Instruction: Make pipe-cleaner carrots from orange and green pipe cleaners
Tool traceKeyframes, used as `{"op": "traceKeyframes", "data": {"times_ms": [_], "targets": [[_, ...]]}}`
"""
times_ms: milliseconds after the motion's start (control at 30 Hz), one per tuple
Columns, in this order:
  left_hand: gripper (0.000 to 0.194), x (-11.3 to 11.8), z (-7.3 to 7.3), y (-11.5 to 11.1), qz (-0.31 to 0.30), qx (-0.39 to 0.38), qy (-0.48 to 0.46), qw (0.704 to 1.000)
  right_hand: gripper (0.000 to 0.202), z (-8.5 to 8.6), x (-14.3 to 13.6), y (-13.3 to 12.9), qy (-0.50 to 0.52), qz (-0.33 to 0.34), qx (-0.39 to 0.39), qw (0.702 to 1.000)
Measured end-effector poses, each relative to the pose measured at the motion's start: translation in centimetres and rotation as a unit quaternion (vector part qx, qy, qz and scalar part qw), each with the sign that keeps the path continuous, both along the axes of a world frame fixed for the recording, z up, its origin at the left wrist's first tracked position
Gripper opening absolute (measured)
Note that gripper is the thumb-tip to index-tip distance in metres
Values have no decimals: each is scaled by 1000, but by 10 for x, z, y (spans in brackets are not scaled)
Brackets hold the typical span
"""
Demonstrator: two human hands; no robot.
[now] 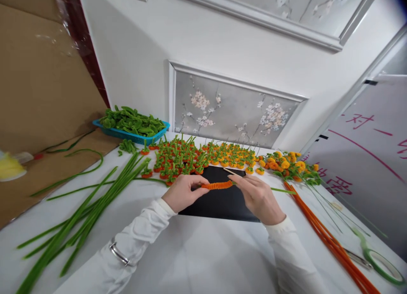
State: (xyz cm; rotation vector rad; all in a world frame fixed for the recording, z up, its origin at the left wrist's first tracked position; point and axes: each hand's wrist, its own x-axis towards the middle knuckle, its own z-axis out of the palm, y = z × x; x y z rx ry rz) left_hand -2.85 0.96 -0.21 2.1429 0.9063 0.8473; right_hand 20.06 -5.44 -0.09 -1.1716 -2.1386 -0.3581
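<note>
An orange coiled pipe cleaner (218,185) stretches between my two hands above a black mat (219,205). My left hand (184,193) pinches its left end between thumb and fingers. My right hand (259,196) is closed at its right end, and a thin pale stick (232,172) pokes out above those fingers. A green pipe cleaner (282,191) shows beyond the right hand; whether that hand grips it I cannot tell. Just behind the mat stand many small orange flower pieces with green stems (173,174) and yellow ones (232,158).
Long green pipe cleaners (85,217) lie at left, near a blue tray (135,136) of green pieces. At right are orange pipe cleaners (327,234), a bunch of finished flowers (286,162), green tape (383,266) and a metal tool (358,258). Cardboard (41,82) borders the left.
</note>
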Motion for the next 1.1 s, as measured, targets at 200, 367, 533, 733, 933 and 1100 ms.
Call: {"op": "traceKeyframes", "data": {"times_ms": [200, 367, 533, 733, 933, 1100], "targets": [[21, -3, -5, 1, 45, 196, 165, 966, 27, 0, -2, -1, -35, -16, -33, 999], [20, 0, -11, 1, 37, 248, 144, 957, 20, -2, -6, 2, -12, -10, 4, 1000], [21, 2, -9, -1, 44, 254, 101, 961, 19, -1, -10, 1, 40, 25, 15, 999], [20, 4, -7, -5, 47, 254, 68, 964, 15, -3, -13, 2, 49, 27, 15, 998], [22, 3, -11, -4, 43, 211, 109, 970, 16, -7, -18, 3, -3, 14, 17, 1000], [36, 8, -13, -7, -19, 86, 76, 993, 19, -10, -20, 8, -22, 14, 11, 1000]]}}
